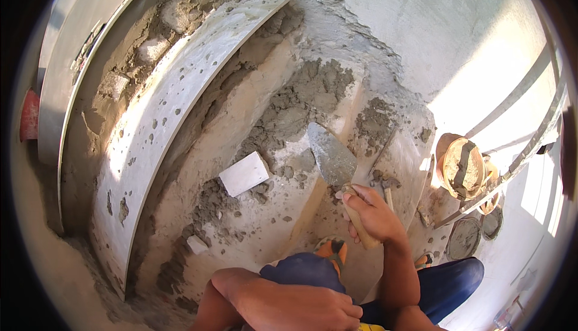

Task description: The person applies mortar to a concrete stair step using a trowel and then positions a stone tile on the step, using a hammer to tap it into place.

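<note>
My right hand (pixel 376 218) is wrapped round the wooden handle of a pointing trowel (pixel 332 156). Its grey, mortar-smeared blade points up and away over the dusty step. My left hand (pixel 338 314) rests near my knee at the lower edge, fingers curled under and the palm hidden. A white block (pixel 244 175) lies left of the blade on crumbled mortar. Beyond the blade spreads a heap of wet grey mortar (pixel 310 96). A smaller white chunk (pixel 197 245) sits nearer me, to the left.
A long pale slab (pixel 174 105) stands along the left, mortar and stones behind it. A hammer (pixel 388 194) lies right of the trowel. Further right are a mortar-filled bucket (pixel 463 168), a round pan (pixel 464 238) and metal rails (pixel 512 171). A broken-edged plaster wall (pixel 415 24) rises at the back.
</note>
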The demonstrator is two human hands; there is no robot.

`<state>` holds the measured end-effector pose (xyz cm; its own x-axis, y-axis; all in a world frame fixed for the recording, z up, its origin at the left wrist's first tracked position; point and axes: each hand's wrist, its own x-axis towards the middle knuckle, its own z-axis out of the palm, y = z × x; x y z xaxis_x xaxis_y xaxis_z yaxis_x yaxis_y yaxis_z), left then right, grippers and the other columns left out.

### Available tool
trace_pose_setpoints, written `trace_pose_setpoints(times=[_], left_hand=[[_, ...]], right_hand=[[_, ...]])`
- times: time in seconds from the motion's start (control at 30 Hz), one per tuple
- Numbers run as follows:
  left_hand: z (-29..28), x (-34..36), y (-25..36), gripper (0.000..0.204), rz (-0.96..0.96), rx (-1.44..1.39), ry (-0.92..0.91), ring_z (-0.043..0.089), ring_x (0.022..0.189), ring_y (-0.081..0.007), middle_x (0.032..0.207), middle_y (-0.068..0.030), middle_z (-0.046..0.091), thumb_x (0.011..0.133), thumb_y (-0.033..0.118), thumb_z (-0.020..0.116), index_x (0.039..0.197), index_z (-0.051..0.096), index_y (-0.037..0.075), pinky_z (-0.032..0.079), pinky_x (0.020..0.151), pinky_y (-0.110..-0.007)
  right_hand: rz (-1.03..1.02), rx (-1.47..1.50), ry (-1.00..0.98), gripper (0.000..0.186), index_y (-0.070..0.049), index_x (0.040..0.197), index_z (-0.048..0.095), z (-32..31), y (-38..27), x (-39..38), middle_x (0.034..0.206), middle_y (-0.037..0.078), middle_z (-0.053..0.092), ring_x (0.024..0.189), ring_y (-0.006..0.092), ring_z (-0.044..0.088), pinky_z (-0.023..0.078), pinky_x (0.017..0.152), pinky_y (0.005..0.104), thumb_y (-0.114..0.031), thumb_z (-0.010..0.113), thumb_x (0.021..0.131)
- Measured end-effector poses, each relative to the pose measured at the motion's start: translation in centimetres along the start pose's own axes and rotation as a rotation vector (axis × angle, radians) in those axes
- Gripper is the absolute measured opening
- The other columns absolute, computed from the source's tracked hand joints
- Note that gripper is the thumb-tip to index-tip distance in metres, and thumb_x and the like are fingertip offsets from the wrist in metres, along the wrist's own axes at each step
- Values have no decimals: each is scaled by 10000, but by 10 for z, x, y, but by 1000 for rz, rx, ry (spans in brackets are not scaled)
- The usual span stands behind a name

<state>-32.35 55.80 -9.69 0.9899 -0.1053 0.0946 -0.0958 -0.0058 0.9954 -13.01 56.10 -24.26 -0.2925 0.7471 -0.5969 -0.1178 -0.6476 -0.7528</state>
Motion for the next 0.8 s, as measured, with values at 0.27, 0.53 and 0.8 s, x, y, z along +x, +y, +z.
trace_pose_setpoints(times=[0.27,0.53,0.8], left_hand=[[-3,12,-5,411,-2,-95,-109,588,927,-373,955,-182,560,842,351,697,994,606,-20,476,837,-435],[8,-5,-4,443,60,65,-28,596,1023,-382,1111,-230,634,904,288,631,1148,632,-82,485,941,-434],[8,-5,-6,304,207,246,-33,617,945,-354,1007,-189,650,913,244,620,1028,648,-36,508,869,-429]], right_hand=[[11,64,-115,377,-5,1282,579,15,-14,73,824,53,573,507,147,557,474,431,325,-324,506,1094],[-194,269,-163,366,-12,1225,566,35,30,77,812,47,575,515,133,565,484,453,311,-352,508,1099],[-526,533,178,432,-1,1435,495,48,27,46,882,64,602,509,124,547,465,450,279,-291,475,1115]])
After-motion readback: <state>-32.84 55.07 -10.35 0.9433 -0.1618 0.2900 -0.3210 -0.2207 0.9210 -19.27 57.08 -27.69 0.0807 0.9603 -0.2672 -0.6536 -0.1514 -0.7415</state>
